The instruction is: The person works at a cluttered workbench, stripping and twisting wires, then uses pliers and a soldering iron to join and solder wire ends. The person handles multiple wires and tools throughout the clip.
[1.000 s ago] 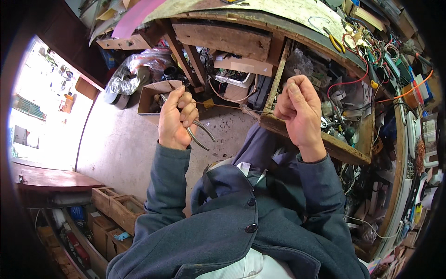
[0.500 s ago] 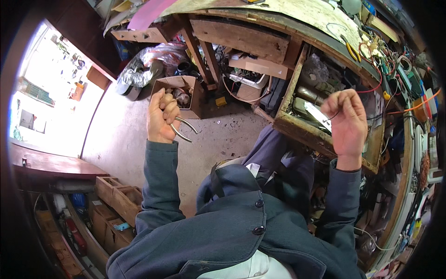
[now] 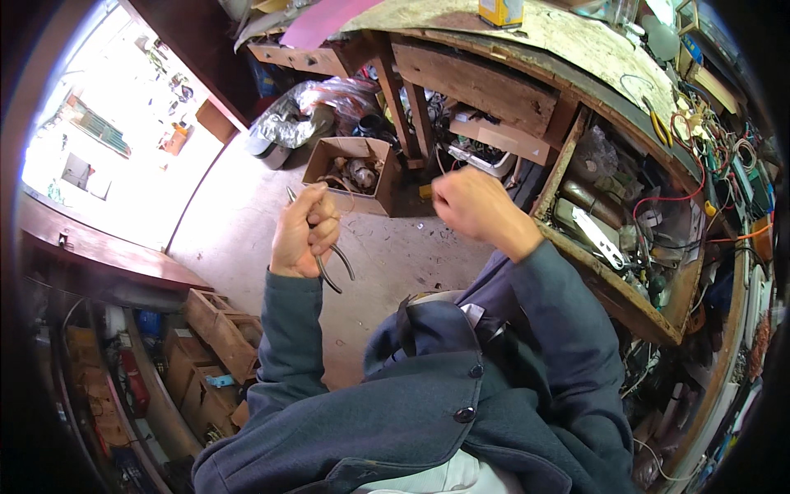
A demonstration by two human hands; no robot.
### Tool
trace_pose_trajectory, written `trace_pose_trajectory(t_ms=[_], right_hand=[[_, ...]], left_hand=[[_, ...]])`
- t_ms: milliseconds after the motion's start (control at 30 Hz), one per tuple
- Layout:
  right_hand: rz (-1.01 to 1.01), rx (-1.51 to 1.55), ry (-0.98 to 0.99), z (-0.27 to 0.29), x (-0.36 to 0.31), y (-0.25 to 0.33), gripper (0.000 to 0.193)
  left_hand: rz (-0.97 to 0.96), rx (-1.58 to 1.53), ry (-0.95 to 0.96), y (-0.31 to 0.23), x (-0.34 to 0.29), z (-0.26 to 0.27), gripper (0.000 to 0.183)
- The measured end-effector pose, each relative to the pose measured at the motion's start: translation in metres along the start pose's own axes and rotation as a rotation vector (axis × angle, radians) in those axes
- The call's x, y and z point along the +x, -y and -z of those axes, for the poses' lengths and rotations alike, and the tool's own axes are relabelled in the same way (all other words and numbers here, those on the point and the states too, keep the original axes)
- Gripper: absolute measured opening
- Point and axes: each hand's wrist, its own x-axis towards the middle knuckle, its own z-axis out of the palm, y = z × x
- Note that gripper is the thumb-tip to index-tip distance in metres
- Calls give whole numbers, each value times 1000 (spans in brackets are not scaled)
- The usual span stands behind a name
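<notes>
My left hand (image 3: 304,230) is closed around a pair of pliers (image 3: 325,275). Its curved metal handles stick out below the fist and a short tip shows above it. To the right and slightly higher, my right hand (image 3: 484,212) has its back turned up and its fingers curled in. Whatever those fingers pinch, if anything, is hidden. A thin, faint strand curves beside my left fist, in front of a cardboard box (image 3: 391,185) of mixed parts on the floor.
An open wooden drawer (image 3: 613,288) at right holds a white slotted strip (image 3: 598,236), a cylinder and loose parts. Yellow-handled pliers (image 3: 658,128) and tangled wires lie on the bench (image 3: 568,41), with a yellow box (image 3: 500,11). Wooden crates (image 3: 218,329) stand at lower left.
My right hand has moved left, away from the drawer, and turned its back up. My left hand has turned, bringing the pliers more upright. The view has shifted, and the yellow box now shows.
</notes>
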Motion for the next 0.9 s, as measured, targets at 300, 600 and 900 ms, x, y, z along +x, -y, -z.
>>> trace_pose_trajectory(t_ms=[300, 600, 900], right_hand=[[-120, 1075, 223, -7, 45, 28, 50], [-246, 1428, -9, 3, -11, 12, 15], [-209, 1709, -163, 17, -47, -1, 8]], left_hand=[[87, 109, 94, 12, -20, -16, 30], [169, 286, 218, 39, -5, -45, 31], [172, 267, 182, 49, 3, -48, 34]])
